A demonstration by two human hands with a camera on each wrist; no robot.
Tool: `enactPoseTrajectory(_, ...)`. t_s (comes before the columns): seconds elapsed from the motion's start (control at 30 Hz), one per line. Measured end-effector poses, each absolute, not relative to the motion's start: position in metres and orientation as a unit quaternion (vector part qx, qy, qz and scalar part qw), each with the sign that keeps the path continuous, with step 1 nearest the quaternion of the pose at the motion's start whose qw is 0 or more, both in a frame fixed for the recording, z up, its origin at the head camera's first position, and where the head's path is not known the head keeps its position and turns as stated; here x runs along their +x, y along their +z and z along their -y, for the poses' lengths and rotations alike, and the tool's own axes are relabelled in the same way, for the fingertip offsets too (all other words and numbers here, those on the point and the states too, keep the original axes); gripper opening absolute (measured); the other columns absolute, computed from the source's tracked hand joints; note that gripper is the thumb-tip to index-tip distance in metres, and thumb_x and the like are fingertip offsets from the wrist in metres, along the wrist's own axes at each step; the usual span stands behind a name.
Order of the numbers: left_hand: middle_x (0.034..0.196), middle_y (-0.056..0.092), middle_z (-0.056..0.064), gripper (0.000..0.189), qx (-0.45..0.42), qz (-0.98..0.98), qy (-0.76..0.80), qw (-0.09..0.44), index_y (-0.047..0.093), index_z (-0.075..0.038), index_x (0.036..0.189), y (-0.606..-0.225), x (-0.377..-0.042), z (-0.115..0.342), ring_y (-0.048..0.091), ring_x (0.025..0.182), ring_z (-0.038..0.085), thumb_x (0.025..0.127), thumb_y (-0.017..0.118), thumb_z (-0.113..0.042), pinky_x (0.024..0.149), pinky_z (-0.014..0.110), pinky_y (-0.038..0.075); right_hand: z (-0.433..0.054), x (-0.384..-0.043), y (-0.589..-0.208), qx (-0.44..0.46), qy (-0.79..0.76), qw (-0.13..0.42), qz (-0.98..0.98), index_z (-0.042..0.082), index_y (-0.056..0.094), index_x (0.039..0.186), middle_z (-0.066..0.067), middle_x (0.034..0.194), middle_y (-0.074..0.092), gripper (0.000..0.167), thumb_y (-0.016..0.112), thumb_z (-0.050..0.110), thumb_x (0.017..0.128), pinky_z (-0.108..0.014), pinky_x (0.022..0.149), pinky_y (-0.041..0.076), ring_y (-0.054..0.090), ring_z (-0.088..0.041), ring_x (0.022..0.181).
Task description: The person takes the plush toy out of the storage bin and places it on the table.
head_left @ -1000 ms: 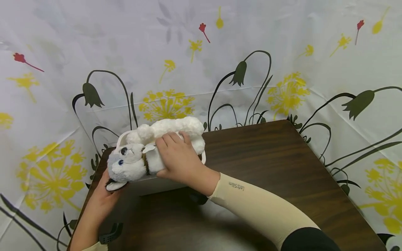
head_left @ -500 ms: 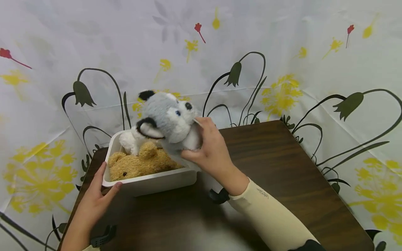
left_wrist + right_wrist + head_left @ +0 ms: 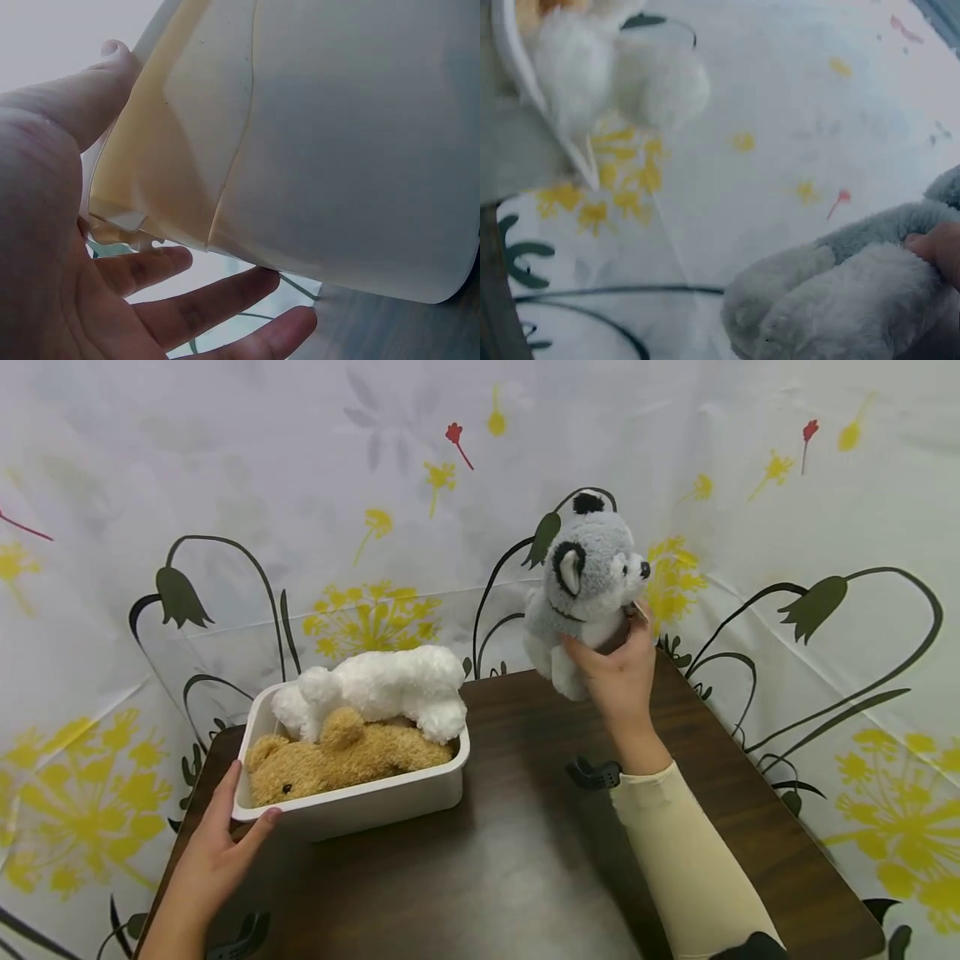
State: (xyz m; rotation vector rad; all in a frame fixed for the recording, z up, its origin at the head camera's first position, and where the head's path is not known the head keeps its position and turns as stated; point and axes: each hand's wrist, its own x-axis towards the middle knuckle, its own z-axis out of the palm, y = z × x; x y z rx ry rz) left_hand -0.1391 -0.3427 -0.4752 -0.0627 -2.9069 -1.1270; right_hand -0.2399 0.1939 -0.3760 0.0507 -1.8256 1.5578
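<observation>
Plainly, right grip (image 3: 621,675) clasps a plush dog (image 3: 591,577); spread left grip (image 3: 213,856) touches a bin (image 3: 378,806).

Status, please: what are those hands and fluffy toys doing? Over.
Right grip holding grey plush dog aloft. Left grip against corner of white tub. Golden toy and white toy inside. Nothing visibly blocking the dog.

PERSON'S ARMS AND HANDS, ONE PAIR

Left hand (image 3: 217,853): at 8 o'clock in the head view; thumb (image 3: 97,90) and straight fingers (image 3: 214,306) spread apart. Left forearm (image 3: 177,920): bare, running off toward 7 o'clock.

Right hand (image 3: 621,668): at 3 o'clock, raised, gripping; thumb aimed at 10 o'clock. Right wrist (image 3: 643,752): bare. Right forearm (image 3: 693,860): cream sleeve (image 3: 675,822), slanting down toward 5 o'clock.
</observation>
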Motion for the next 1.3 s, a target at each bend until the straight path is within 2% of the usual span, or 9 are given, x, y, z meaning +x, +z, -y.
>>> enactPoseTrajectory(0.57, 0.182, 0.002, 0.027, 0.101, -0.016, 0.932, -0.362, 0.026, -0.010, -0.025, 0.176, -0.477, -0.138, 0.341, 0.023, 0.156, 0.064, 0.111, 0.065, -0.041, 0.113, 0.081, 0.032, -0.288, -0.324, -0.434, -0.103, 0.569, 0.338, 0.743, 0.017, 0.059, 0.152, -0.009, 0.151, 0.065, 0.078, 0.097, 0.027, 0.084, -0.042, 0.117, 0.051, 0.060, -0.021, 0.138)
enactPoseTrajectory(0.67, 0.182, 0.004, 0.028, 0.101, -0.023, 0.932, -0.360, 0.032, -0.008, -0.024, 0.177, -0.478, -0.137, 0.340, 0.027, 0.155, 0.064, 0.110, 0.066, -0.041, 0.124, 0.037, 0.043, -0.303, -0.336, -0.448, -0.125, 0.561, 0.324, 0.751, 0.018, 0.056, 0.154, -0.008, 0.155, 0.062, 0.080, 0.096, 0.029, 0.085, -0.042, 0.119, 0.050, 0.058, -0.022, 0.142)
enactPoseTrajectory(0.73, 0.182, 0.005, 0.027, 0.101, -0.025, 0.931, -0.361, 0.034, -0.007, -0.024, 0.177, -0.478, -0.136, 0.341, 0.027, 0.155, 0.063, 0.110, 0.066, -0.040, 0.115, 0.009, 0.033, -0.312, -0.340, -0.458, -0.139, 0.573, 0.312, 0.745, 0.018, 0.054, 0.155, -0.008, 0.158, 0.059, 0.081, 0.095, 0.027, 0.086, -0.042, 0.120, 0.050, 0.056, -0.023, 0.145)
enactPoseTrajectory(0.77, 0.182, 0.005, 0.028, 0.101, -0.026, 0.931, -0.362, 0.034, -0.007, -0.024, 0.177, -0.478, -0.136, 0.341, 0.028, 0.155, 0.063, 0.110, 0.066, -0.040, 0.114, 0.008, 0.033, -0.316, -0.341, -0.463, -0.143, 0.585, 0.307, 0.737, 0.018, 0.053, 0.156, -0.008, 0.159, 0.058, 0.081, 0.094, 0.025, 0.086, -0.042, 0.121, 0.049, 0.056, -0.023, 0.146)
enactPoseTrajectory(0.87, 0.182, 0.004, 0.027, 0.101, -0.019, 0.931, -0.362, 0.027, -0.007, -0.022, 0.177, -0.478, -0.136, 0.342, 0.025, 0.156, 0.063, 0.110, 0.066, -0.041, 0.129, 0.040, 0.038, -0.324, -0.345, -0.476, -0.167, 0.613, 0.292, 0.715, 0.017, 0.051, 0.157, -0.009, 0.162, 0.054, 0.081, 0.093, 0.020, 0.087, -0.041, 0.124, 0.047, 0.053, -0.024, 0.148)
enactPoseTrajectory(0.97, 0.182, 0.002, 0.027, 0.102, -0.011, 0.935, -0.355, 0.020, -0.009, -0.021, 0.177, -0.477, -0.136, 0.343, 0.024, 0.156, 0.064, 0.110, 0.066, -0.042, 0.116, 0.077, 0.034, -0.332, -0.349, -0.486, -0.195, 0.619, 0.285, 0.706, 0.017, 0.052, 0.156, -0.009, 0.161, 0.054, 0.080, 0.093, 0.019, 0.087, -0.040, 0.124, 0.048, 0.054, -0.026, 0.148)
enactPoseTrajectory(1.03, 0.182, 0.002, 0.027, 0.102, -0.008, 0.936, -0.350, 0.017, -0.009, -0.022, 0.176, -0.477, -0.135, 0.344, 0.026, 0.156, 0.063, 0.110, 0.065, -0.043, 0.123, 0.051, 0.043, -0.337, -0.352, -0.492, -0.209, 0.613, 0.286, 0.706, 0.018, 0.053, 0.155, -0.009, 0.161, 0.055, 0.079, 0.093, 0.020, 0.087, -0.040, 0.123, 0.048, 0.054, -0.026, 0.147)
enactPoseTrajectory(1.13, 0.182, 0.003, 0.027, 0.102, -0.013, 0.934, -0.356, 0.019, -0.009, -0.022, 0.177, -0.478, -0.134, 0.344, 0.028, 0.154, 0.063, 0.110, 0.066, -0.042, 0.107, 0.005, 0.037, -0.344, -0.353, -0.498, -0.232, 0.596, 0.291, 0.711, 0.019, 0.054, 0.153, -0.008, 0.159, 0.057, 0.077, 0.093, 0.022, 0.086, -0.040, 0.122, 0.049, 0.055, -0.025, 0.146)
enactPoseTrajectory(1.3, 0.182, 0.004, 0.027, 0.102, -0.022, 0.930, -0.367, 0.023, -0.007, -0.022, 0.177, -0.480, -0.137, 0.343, 0.031, 0.153, 0.063, 0.110, 0.067, -0.039, 0.089, -0.008, 0.026, -0.354, -0.350, -0.507, -0.258, 0.599, 0.293, 0.699, 0.022, 0.051, 0.156, -0.004, 0.164, 0.051, 0.079, 0.092, 0.018, 0.088, -0.038, 0.126, 0.045, 0.049, -0.021, 0.152)
